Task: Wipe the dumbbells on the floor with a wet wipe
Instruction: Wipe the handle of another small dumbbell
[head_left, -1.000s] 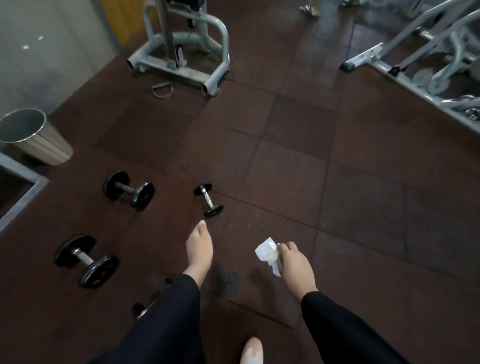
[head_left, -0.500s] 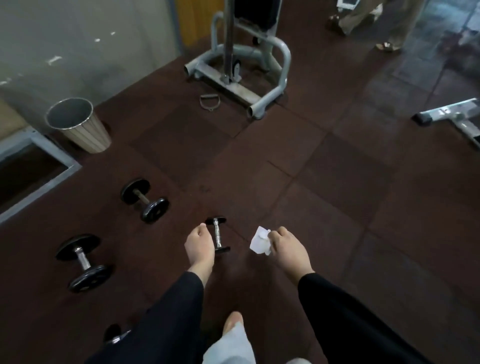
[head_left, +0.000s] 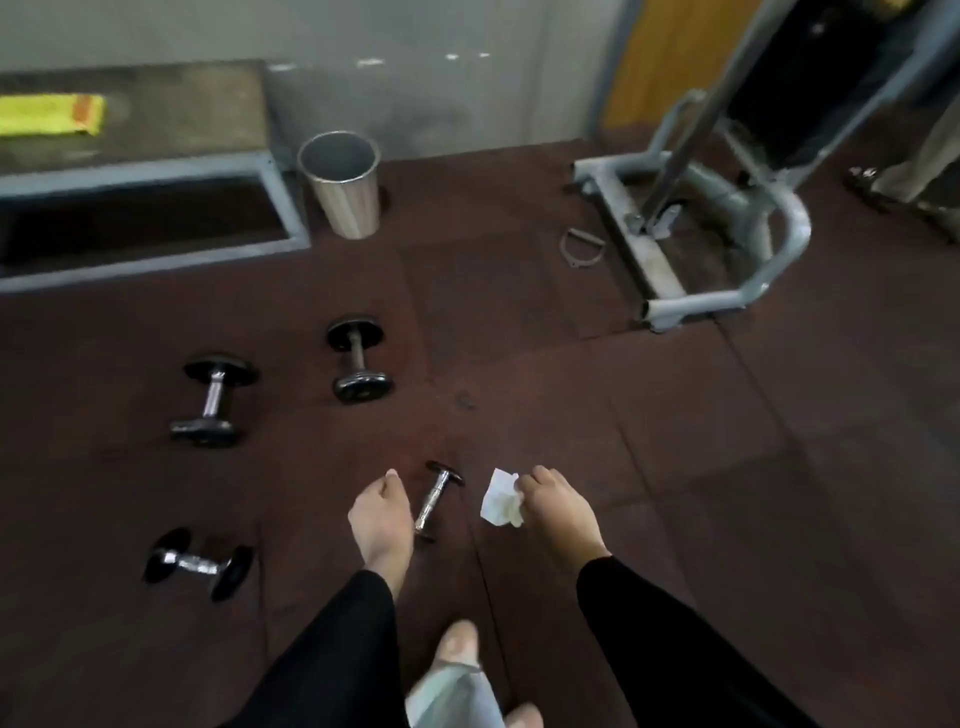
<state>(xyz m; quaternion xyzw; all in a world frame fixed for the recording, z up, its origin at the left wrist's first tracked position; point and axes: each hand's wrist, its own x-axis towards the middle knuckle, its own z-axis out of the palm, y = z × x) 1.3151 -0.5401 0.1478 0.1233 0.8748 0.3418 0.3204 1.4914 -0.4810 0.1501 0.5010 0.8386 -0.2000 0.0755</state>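
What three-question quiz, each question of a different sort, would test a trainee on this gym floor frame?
1. True or false: the right hand pinches the wet wipe in its fingers.
2. How many dumbbells lie on the floor?
A. two
B. four
C. six
3. Fill in: the dumbbell nearest both hands is the small dumbbell, lying just right of the ____ hand.

Key
1. True.
2. B: the small one, the near-left dumbbell, the far-left dumbbell and the middle dumbbell.
3. left, which holds nothing.
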